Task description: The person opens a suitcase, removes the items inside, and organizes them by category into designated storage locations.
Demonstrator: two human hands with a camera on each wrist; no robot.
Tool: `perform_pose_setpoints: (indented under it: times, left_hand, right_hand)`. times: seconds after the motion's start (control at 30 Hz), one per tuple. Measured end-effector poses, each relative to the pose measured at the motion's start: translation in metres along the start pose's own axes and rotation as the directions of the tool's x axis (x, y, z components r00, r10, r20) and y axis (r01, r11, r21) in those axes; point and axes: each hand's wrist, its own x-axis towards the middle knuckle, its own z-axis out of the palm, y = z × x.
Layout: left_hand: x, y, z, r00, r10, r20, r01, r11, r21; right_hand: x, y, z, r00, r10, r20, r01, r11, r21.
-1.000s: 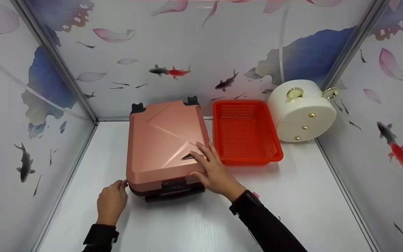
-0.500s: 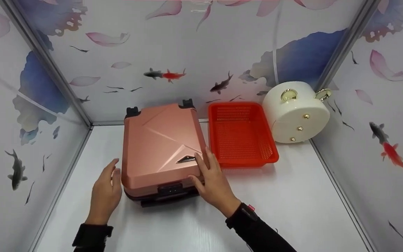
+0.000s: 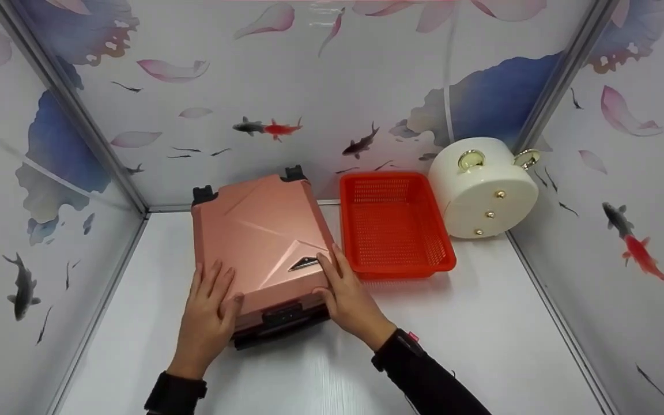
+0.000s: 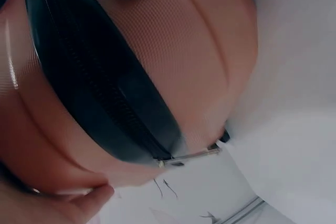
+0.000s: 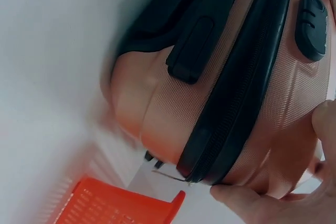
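A rose-pink hard-shell suitcase [image 3: 257, 236] lies flat on the white surface, turned slightly askew. On its front left corner rests my left hand [image 3: 205, 320], its fingers extended over the lid. My right hand [image 3: 355, 305] touches the front right corner, thumb and fingers spread near the dark triangular badge [image 3: 304, 263]. A black zipper band [image 4: 105, 77] runs round the case in the left wrist view, with a thin metal zipper pull [image 4: 191, 157] at the side. The combination lock [image 5: 312, 26] and the black handle [image 5: 191, 48] show at the front end in the right wrist view.
Right of the suitcase stands a red perforated plastic basket [image 3: 361, 271], close beside it. A round white case [image 3: 485, 190] with gold rings and studs leans in the back right corner. Printed wall panels [image 3: 320, 86] enclose the white surface [image 3: 482, 334] at the back and sides.
My left hand has left the suitcase's lower left edge, lifted away, then come down on the lid's corner. The suitcase has turned slightly, its far end shifting left. My right hand stays at its corner.
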Motion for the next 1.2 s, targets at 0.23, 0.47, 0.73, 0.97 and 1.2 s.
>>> perform_pose_setpoints:
  times: [0.23,0.47,0.73,0.97,1.2]
  left_hand:
    - [-0.013,0.026,0.012,0.995,-0.028,-0.096,0.037,0.995,0.089]
    - [0.002,0.013,-0.025,0.998,-0.019,-0.056,0.021,0.999,0.025]
    - [0.056,-0.052,-0.034,0.997,0.027,0.075,-0.012,0.980,-0.197]
    - [0.048,-0.050,-0.014,0.994,0.009,0.113,0.009,0.988,-0.156]
    - [0.028,-0.026,-0.003,0.998,-0.060,0.001,0.059,0.984,-0.166]
  right_hand:
    - [0.006,0.009,0.002,0.999,0.042,-0.018,-0.042,0.999,0.008]
    - [-0.010,-0.030,0.001,0.994,0.100,-0.030,-0.104,0.986,-0.131]
    - [-0.013,-0.065,0.014,0.997,-0.022,0.081,0.040,0.973,-0.227]
    - [-0.005,-0.051,0.019,0.996,-0.015,0.088,0.030,0.984,-0.175]
    - [0.009,-0.023,0.015,0.990,-0.043,0.133,0.058,0.992,-0.113]
